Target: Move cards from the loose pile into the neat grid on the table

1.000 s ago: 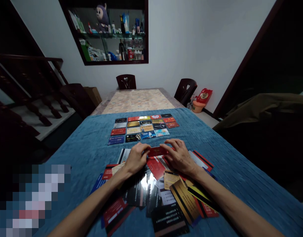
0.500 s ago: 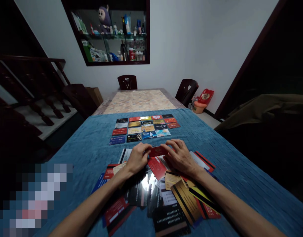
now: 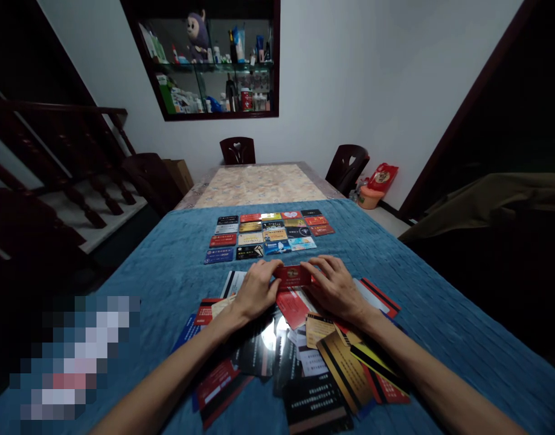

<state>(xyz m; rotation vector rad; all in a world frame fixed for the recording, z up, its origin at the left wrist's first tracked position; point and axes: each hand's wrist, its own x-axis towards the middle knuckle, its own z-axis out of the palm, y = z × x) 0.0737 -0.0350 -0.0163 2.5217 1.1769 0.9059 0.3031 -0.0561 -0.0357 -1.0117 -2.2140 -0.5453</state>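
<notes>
- As I watch remotely, the red card (image 3: 294, 277) shows its printed face more clearly than before, still not set down.
- Left hand (image 3: 256, 290) and right hand (image 3: 337, 289): grip narrow, pinching its ends near the loose cards (image 3: 345, 370).

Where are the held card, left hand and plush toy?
Held card (image 3: 294, 277): head view, middle of its red face.
Left hand (image 3: 259, 288): head view, back of the hand.
Plush toy (image 3: 198, 46): head view, upper body.
</notes>
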